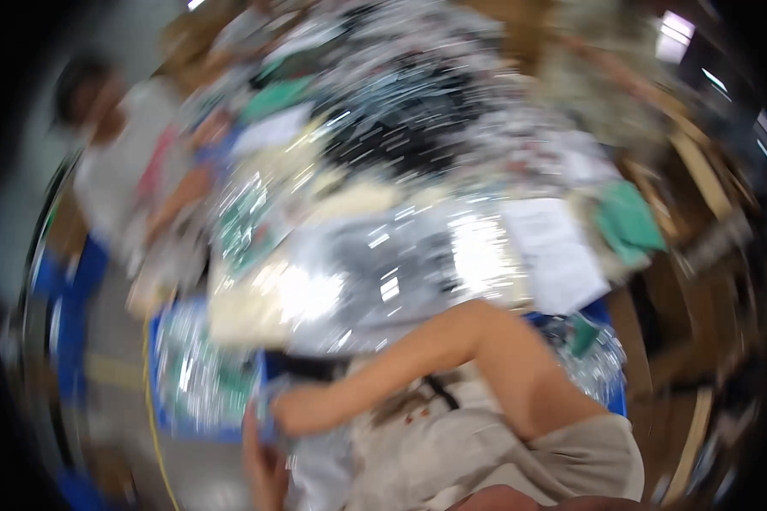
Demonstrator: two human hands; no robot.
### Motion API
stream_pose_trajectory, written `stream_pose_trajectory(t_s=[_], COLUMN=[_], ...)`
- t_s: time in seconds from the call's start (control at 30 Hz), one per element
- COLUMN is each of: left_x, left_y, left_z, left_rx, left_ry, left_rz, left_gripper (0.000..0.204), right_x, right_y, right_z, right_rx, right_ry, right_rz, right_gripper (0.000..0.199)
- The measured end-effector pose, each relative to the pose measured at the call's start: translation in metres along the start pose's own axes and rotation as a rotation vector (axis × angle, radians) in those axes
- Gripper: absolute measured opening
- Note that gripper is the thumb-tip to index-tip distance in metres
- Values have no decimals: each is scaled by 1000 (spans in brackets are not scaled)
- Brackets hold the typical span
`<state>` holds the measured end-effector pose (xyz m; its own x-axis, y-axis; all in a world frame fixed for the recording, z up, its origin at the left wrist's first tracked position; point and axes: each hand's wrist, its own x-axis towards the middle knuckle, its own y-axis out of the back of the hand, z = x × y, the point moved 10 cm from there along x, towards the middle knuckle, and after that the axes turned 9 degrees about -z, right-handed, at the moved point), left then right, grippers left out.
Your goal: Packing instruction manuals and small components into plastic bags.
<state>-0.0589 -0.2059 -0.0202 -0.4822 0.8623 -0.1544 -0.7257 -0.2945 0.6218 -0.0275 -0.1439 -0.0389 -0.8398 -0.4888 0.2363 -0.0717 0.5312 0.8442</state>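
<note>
Motion smears the whole head view. My right arm bends across my body, and my right hand [296, 412] is low on the left. Close beside it is my left hand [264, 467], at the lower edge. Next to both hands hangs a pale grey, shiny plastic bag [322, 468]; whether either hand grips it is too blurred to tell. A blue crate [155, 375] full of clear plastic packages [200, 375] with green in them stands just left of my hands. In front of me, large glossy clear plastic packaging [383, 264] lies on the table.
A white paper sheet [550, 251] and a green bundle [629, 221] lie on the right. Dark packages [400, 115] pile up farther back. Another blue crate [615, 396] stands at my right. A person [123, 170] is at the far left; another [605, 68] is at the back right.
</note>
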Motion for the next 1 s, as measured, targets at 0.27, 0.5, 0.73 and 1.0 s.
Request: stream_pose_trajectory(t_s=[0.27,0.5,0.73,1.0], left_x=[-19,13,34,-13], left_y=[35,11,-54,-131], left_z=[66,156,327,406], left_rx=[-188,-332,-456,-305], left_ry=[75,-304,-591,-1064], left_rz=[-185,-693,-816,-791], left_gripper=[73,63,71,68], right_x=[-52,-136,-227,-360], right_y=[45,156,281,265], right_z=[-68,-133,-208,-239], right_rx=[-157,-479,-503,-136], right_ry=[211,291,-42,-755], right_rz=[-223,432,806,706], right_gripper=[30,21,10,13])
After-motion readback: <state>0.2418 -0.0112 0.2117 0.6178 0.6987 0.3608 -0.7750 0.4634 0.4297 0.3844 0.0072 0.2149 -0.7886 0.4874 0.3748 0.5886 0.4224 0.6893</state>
